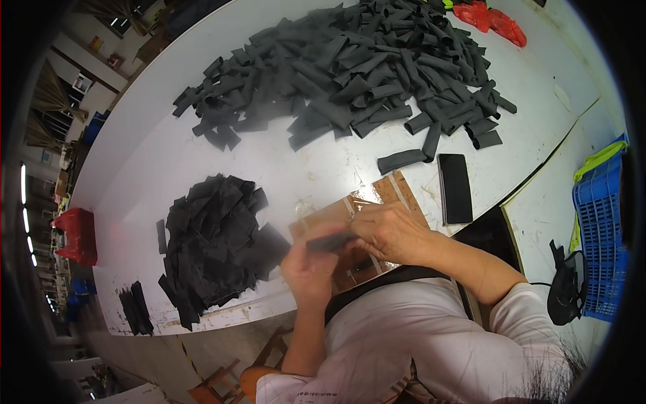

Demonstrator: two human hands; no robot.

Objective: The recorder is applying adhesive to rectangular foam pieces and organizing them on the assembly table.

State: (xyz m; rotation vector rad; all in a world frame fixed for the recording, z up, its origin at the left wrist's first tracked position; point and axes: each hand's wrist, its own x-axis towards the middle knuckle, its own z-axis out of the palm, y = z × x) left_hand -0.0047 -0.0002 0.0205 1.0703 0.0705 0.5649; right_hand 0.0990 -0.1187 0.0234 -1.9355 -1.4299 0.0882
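A dark grey fabric piece (pixel 328 242) is held between my two hands above a taped brown cardboard sheet (pixel 401 190). My left hand (pixel 311 266) grips it from the left, slightly blurred. Fingers closed, my right hand (pixel 390 232) pinches its right end; the fingertips are partly hidden. Left of my hands lies a heap of flat dark fabric pieces (pixel 215 249), one corner reaching close to my left hand. Across the far side of the table spreads a large pile of dark grey fabric tubes (pixel 350 81), with a single tube (pixel 402 161) lying nearest the cardboard.
A black phone (pixel 455 188) lies right of the cardboard on the white table (pixel 282 172). A small stack of dark strips (pixel 136 308) sits at the near left corner. Red plastic (pixel 491 21) rests at the far right. A blue basket (pixel 602 236) stands at the right edge.
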